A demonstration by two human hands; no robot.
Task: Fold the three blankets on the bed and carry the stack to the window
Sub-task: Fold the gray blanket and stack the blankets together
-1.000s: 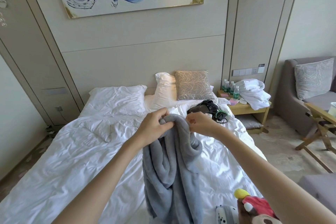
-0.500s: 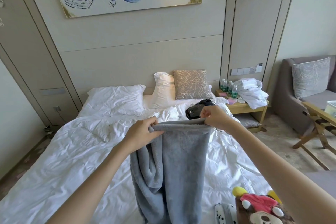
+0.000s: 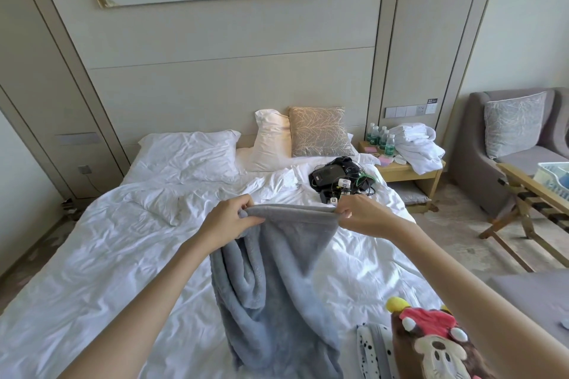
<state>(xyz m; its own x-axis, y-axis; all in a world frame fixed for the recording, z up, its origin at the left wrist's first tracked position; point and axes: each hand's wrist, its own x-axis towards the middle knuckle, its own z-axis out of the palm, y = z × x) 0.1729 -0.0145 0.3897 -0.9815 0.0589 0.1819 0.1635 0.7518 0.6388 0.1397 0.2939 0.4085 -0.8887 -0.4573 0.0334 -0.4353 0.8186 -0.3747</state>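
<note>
Your view is bright, daylit from the right; the bed (image 3: 101, 249) glares on that side and shadows are faint. The wide lens bows the wall panels (image 3: 37, 55) at the edges, and the toy (image 3: 431, 348) looks soft.

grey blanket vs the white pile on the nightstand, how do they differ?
Colour: the grey blanket is grey fleece; the white pile is white cloth.
Support: the grey blanket hangs from the left hand and right hand, each with a grip on its top edge; the white pile rests on the nightstand, spilling over its edge.
Shape: the blanket's top edge is pulled straight; the pile is heaped.
Both are soft fabric.
</note>
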